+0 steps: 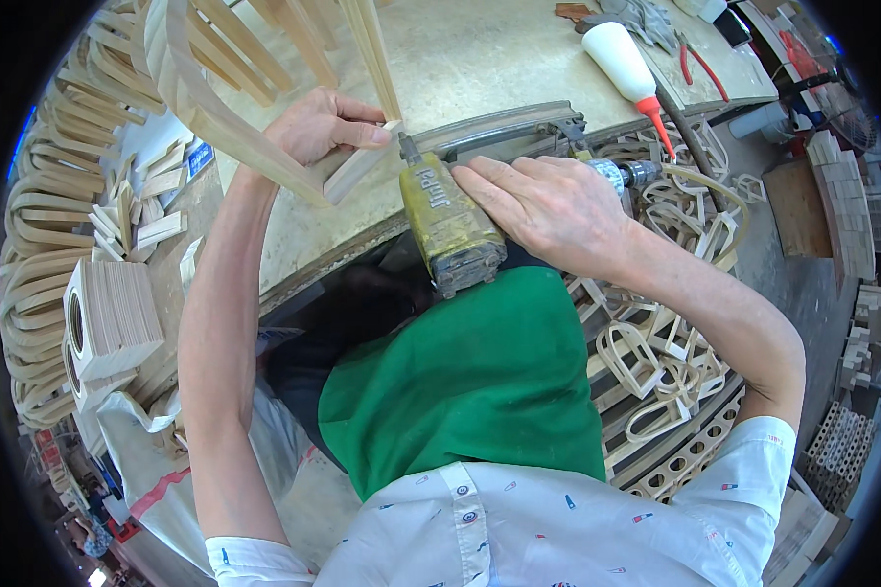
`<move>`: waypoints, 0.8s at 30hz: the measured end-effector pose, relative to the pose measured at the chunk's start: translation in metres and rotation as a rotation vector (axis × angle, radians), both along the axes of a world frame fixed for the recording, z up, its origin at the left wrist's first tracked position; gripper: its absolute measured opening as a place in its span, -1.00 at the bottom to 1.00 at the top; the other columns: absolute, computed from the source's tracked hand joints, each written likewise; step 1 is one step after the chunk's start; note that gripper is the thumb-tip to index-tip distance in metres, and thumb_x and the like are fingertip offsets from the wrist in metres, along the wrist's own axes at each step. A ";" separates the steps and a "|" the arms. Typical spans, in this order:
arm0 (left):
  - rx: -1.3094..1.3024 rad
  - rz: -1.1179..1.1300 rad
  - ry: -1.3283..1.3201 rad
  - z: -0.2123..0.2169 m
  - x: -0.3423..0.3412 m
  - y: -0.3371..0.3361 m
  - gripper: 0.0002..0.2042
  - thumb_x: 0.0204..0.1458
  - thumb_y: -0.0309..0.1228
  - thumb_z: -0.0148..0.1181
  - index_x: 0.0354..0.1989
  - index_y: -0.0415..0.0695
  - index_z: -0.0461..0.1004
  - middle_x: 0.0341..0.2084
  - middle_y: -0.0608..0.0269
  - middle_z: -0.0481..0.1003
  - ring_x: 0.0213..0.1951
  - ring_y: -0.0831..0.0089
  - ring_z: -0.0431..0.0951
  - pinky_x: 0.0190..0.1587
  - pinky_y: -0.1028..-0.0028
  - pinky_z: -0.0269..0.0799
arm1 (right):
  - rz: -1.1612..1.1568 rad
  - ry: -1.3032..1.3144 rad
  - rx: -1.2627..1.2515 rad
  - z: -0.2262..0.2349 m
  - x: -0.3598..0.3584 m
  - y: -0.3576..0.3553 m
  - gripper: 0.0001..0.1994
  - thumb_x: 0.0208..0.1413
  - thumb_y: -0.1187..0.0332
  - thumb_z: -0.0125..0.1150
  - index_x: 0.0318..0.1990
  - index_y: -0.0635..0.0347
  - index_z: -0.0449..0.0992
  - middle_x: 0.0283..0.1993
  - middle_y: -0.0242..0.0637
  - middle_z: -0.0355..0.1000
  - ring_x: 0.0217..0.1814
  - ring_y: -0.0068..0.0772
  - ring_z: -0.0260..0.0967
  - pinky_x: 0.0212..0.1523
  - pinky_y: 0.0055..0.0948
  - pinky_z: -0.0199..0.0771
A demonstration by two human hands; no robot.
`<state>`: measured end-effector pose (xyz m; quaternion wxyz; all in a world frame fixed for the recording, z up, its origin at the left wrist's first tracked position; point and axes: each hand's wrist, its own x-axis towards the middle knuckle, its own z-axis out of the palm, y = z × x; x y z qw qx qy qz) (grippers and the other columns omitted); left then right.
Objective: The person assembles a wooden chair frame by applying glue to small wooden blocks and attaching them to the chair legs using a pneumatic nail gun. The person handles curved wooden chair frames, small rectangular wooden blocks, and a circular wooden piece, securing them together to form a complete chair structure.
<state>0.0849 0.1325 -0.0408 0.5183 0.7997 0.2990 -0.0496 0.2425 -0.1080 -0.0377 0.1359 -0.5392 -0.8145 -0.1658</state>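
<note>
My left hand (325,127) is closed around the lower end of a bent wooden frame (233,135), where a short pale crosspiece (357,166) joins its sides. My right hand (548,213) grips a worn yellow pneumatic nail gun (450,223), its handle hidden under my palm. The gun's nose points away from me and meets, or nearly meets, the corner of the frame by the crosspiece; I cannot tell which. An air fitting (625,174) sticks out to the right of my right hand, with a hose (724,201) beside it.
A white glue bottle (620,61) with a red nozzle and red-handled pliers (703,70) lie on the workbench (480,73). Bent wooden frames (54,225) line the left side, near stacked boards with round holes (117,318) and small wood blocks (162,183). Loose wooden loops (646,357) pile up at right.
</note>
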 end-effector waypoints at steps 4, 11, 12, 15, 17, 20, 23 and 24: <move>-0.001 -0.008 -0.035 -0.004 -0.002 0.003 -0.65 -0.09 -0.27 0.39 -0.15 -0.21 0.61 -0.43 0.35 0.56 -0.36 0.58 0.46 -0.25 0.53 0.34 | 0.003 0.009 0.026 -0.001 -0.001 0.003 -0.60 -0.11 0.41 0.12 -0.03 0.30 0.42 -0.16 -0.34 0.46 -0.39 -0.51 0.43 -0.41 -0.54 0.49; 0.032 -0.027 0.000 -0.002 0.001 0.004 -0.63 -0.10 -0.26 0.41 -0.15 -0.21 0.61 -0.46 0.37 0.55 -0.38 0.59 0.44 -0.28 0.53 0.32 | -0.011 0.013 0.039 -0.005 0.000 0.001 -0.60 -0.11 0.41 0.13 -0.04 0.31 0.43 -0.14 -0.31 0.46 -0.40 -0.52 0.42 -0.43 -0.54 0.48; 0.037 -0.021 -0.002 -0.002 0.001 0.003 -0.63 -0.10 -0.26 0.41 -0.15 -0.21 0.61 -0.47 0.38 0.54 -0.39 0.60 0.43 -0.29 0.53 0.32 | -0.006 0.017 0.043 -0.005 0.000 0.001 -0.60 -0.12 0.41 0.13 -0.03 0.31 0.43 -0.14 -0.31 0.46 -0.40 -0.52 0.42 -0.43 -0.54 0.48; 0.025 -0.013 -0.007 -0.005 -0.003 0.005 -0.63 -0.11 -0.25 0.41 -0.16 -0.22 0.61 -0.49 0.41 0.52 -0.42 0.61 0.41 -0.34 0.53 0.29 | 0.012 0.023 0.061 -0.006 0.000 0.002 -0.59 -0.12 0.41 0.13 -0.04 0.31 0.43 -0.16 -0.30 0.46 -0.42 -0.51 0.41 -0.44 -0.54 0.47; 0.033 -0.020 -0.002 -0.002 -0.001 0.002 -0.64 -0.10 -0.26 0.40 -0.16 -0.22 0.61 -0.50 0.42 0.52 -0.44 0.62 0.40 -0.35 0.54 0.29 | 0.008 0.014 0.075 -0.008 0.000 0.002 -0.60 -0.12 0.41 0.13 -0.04 0.31 0.43 -0.22 -0.32 0.45 -0.43 -0.51 0.41 -0.45 -0.54 0.47; 0.024 -0.034 -0.010 0.002 -0.002 0.000 -0.64 -0.10 -0.27 0.39 -0.15 -0.22 0.61 -0.51 0.42 0.52 -0.45 0.62 0.40 -0.36 0.54 0.29 | -0.007 -0.017 0.024 -0.007 0.000 0.002 -0.61 -0.12 0.41 0.12 -0.05 0.30 0.43 -0.32 -0.35 0.41 -0.45 -0.51 0.41 -0.46 -0.53 0.46; 0.024 -0.020 -0.004 -0.004 -0.001 0.004 -0.65 -0.10 -0.29 0.37 -0.15 -0.23 0.61 -0.50 0.39 0.53 -0.43 0.61 0.42 -0.33 0.54 0.31 | -0.007 0.010 0.048 -0.011 0.001 0.003 -0.62 -0.12 0.41 0.12 -0.06 0.30 0.43 -0.39 -0.37 0.36 -0.47 -0.50 0.41 -0.46 -0.52 0.46; 0.028 -0.010 0.001 -0.006 -0.001 0.006 -0.65 -0.10 -0.29 0.37 -0.15 -0.23 0.61 -0.49 0.37 0.54 -0.42 0.61 0.43 -0.32 0.54 0.32 | 0.000 0.015 0.052 -0.010 -0.001 0.003 -0.62 -0.11 0.41 0.11 -0.06 0.30 0.43 -0.39 -0.36 0.36 -0.47 -0.50 0.42 -0.46 -0.52 0.46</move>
